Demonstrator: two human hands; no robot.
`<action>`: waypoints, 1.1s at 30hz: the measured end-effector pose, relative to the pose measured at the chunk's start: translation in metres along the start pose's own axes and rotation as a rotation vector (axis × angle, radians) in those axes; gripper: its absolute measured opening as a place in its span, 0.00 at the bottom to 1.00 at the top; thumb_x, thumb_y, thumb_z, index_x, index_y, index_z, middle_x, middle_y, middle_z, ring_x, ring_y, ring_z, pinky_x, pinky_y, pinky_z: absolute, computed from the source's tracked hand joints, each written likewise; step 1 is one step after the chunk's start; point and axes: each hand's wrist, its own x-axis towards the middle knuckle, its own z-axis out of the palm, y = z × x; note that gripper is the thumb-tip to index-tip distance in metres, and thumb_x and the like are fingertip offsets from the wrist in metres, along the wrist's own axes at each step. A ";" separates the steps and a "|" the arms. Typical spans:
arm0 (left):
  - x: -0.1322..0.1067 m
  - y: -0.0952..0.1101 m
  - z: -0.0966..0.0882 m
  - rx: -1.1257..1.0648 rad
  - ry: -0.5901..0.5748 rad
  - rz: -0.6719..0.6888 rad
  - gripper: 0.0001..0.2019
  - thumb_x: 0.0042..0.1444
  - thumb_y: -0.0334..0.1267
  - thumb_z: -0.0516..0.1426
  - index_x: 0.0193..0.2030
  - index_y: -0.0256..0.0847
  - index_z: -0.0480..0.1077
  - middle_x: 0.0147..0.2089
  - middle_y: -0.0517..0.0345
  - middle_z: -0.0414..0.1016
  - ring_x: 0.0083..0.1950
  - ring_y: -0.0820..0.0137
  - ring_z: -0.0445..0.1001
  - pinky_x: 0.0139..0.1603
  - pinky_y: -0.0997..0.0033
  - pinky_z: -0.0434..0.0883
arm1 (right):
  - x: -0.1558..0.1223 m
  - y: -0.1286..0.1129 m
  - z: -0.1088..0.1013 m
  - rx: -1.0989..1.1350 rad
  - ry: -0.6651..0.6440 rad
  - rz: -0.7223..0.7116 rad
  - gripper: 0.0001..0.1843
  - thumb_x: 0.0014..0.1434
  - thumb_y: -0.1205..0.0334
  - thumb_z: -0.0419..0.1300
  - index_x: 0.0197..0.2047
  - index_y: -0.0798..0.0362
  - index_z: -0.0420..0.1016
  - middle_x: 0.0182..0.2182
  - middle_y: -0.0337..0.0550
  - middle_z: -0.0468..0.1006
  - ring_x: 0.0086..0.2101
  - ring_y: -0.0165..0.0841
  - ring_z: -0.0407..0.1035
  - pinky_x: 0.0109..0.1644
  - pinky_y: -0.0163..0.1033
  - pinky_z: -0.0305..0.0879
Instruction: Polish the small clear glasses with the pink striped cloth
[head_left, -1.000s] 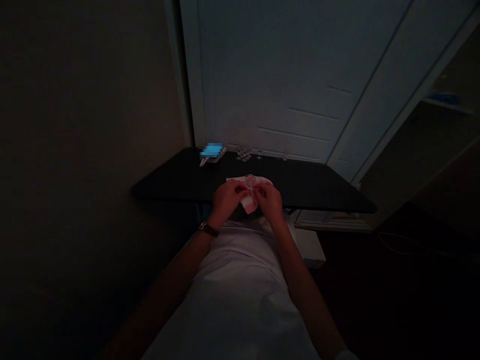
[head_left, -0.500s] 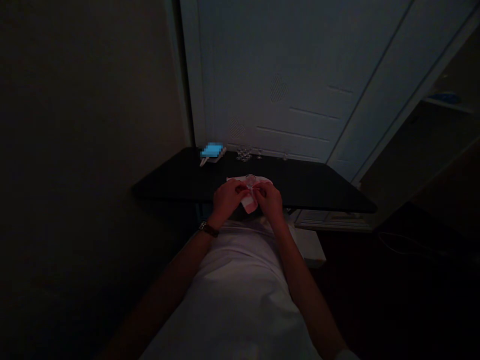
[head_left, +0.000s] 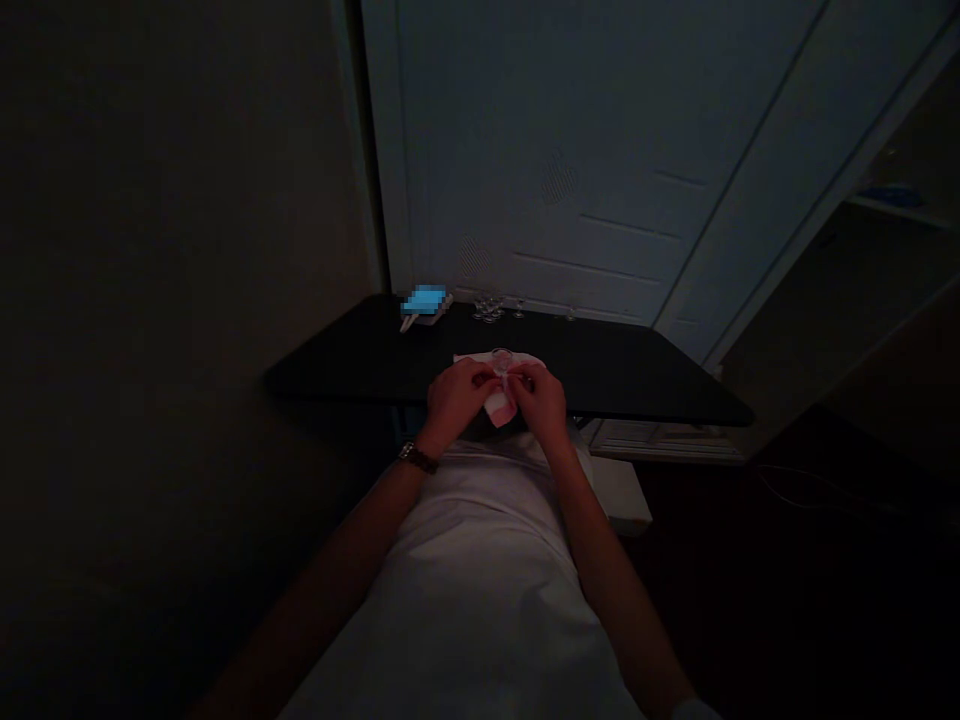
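The room is dim. My left hand [head_left: 454, 397] and my right hand [head_left: 538, 400] meet over the near edge of a black table [head_left: 360, 360], fingers curled. Between them they hold a pale pink and white cloth [head_left: 498, 406] and a small clear glass [head_left: 501, 358] that stands up from the cloth. My left wrist carries a dark watch [head_left: 417, 458]. How the fingers grip the glass is too dark to make out.
At the table's far edge lie a blue box [head_left: 424, 303] and several small clear glasses [head_left: 489, 307]. A white door [head_left: 570, 150] stands behind the table. A dark wall is on the left, low white furniture [head_left: 660, 440] on the right.
Almost nothing differs. Both hands stay together on the cloth and glass, with only a slight shift of the fingers.
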 end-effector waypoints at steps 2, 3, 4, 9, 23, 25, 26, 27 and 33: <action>0.000 0.001 0.001 0.013 0.015 0.002 0.10 0.53 0.44 0.54 0.39 0.46 0.72 0.41 0.59 0.75 0.40 0.69 0.71 0.36 0.74 0.64 | 0.000 0.001 0.000 0.017 0.006 0.020 0.11 0.55 0.62 0.52 0.37 0.50 0.74 0.36 0.40 0.75 0.35 0.31 0.67 0.39 0.34 0.62; 0.000 0.001 0.001 0.018 0.029 0.003 0.09 0.53 0.44 0.54 0.38 0.45 0.71 0.40 0.59 0.74 0.39 0.69 0.71 0.35 0.74 0.64 | 0.000 0.001 0.000 0.028 0.007 0.029 0.11 0.55 0.62 0.52 0.38 0.50 0.74 0.36 0.39 0.75 0.35 0.30 0.67 0.39 0.34 0.62; -0.001 0.001 0.001 0.019 0.049 0.005 0.09 0.53 0.43 0.53 0.37 0.44 0.71 0.39 0.58 0.74 0.38 0.70 0.71 0.35 0.74 0.63 | 0.000 0.001 0.000 0.040 0.008 0.036 0.11 0.54 0.62 0.52 0.38 0.50 0.74 0.36 0.39 0.75 0.34 0.30 0.67 0.39 0.34 0.62; -0.002 0.001 0.001 -0.004 0.139 0.019 0.07 0.54 0.41 0.52 0.35 0.42 0.68 0.37 0.58 0.72 0.36 0.71 0.71 0.34 0.75 0.63 | 0.001 0.004 0.001 0.121 0.037 0.036 0.12 0.54 0.62 0.52 0.37 0.52 0.74 0.34 0.40 0.76 0.33 0.30 0.67 0.38 0.34 0.61; -0.002 0.000 0.003 -0.070 0.220 -0.021 0.05 0.53 0.37 0.51 0.35 0.41 0.66 0.34 0.59 0.73 0.34 0.71 0.71 0.34 0.74 0.64 | 0.002 0.003 -0.001 0.262 0.205 0.077 0.12 0.54 0.60 0.51 0.36 0.56 0.72 0.32 0.42 0.74 0.32 0.30 0.66 0.36 0.33 0.61; -0.003 0.001 0.003 -0.013 0.199 0.007 0.05 0.52 0.37 0.52 0.33 0.41 0.67 0.34 0.58 0.72 0.35 0.70 0.70 0.34 0.73 0.64 | 0.002 0.004 -0.002 0.241 0.213 0.081 0.11 0.54 0.60 0.51 0.35 0.55 0.72 0.31 0.41 0.74 0.32 0.30 0.66 0.36 0.33 0.61; -0.003 0.002 0.003 0.015 0.182 0.021 0.05 0.51 0.37 0.52 0.32 0.41 0.67 0.34 0.57 0.72 0.35 0.69 0.70 0.34 0.72 0.63 | 0.002 0.004 -0.002 0.231 0.217 0.077 0.11 0.54 0.61 0.51 0.35 0.55 0.72 0.31 0.41 0.74 0.32 0.31 0.66 0.37 0.34 0.60; -0.004 0.002 0.003 0.036 0.166 0.036 0.05 0.50 0.38 0.53 0.31 0.41 0.67 0.34 0.57 0.72 0.36 0.68 0.70 0.34 0.72 0.63 | 0.001 0.004 -0.001 0.222 0.219 0.068 0.11 0.55 0.61 0.50 0.35 0.55 0.72 0.31 0.41 0.73 0.33 0.31 0.66 0.37 0.34 0.61; -0.006 0.005 0.000 0.068 0.117 0.127 0.05 0.50 0.39 0.54 0.32 0.42 0.68 0.36 0.57 0.71 0.40 0.67 0.69 0.37 0.70 0.64 | 0.000 0.005 0.001 0.187 0.174 -0.019 0.09 0.55 0.63 0.51 0.36 0.53 0.71 0.33 0.41 0.73 0.35 0.31 0.66 0.40 0.35 0.61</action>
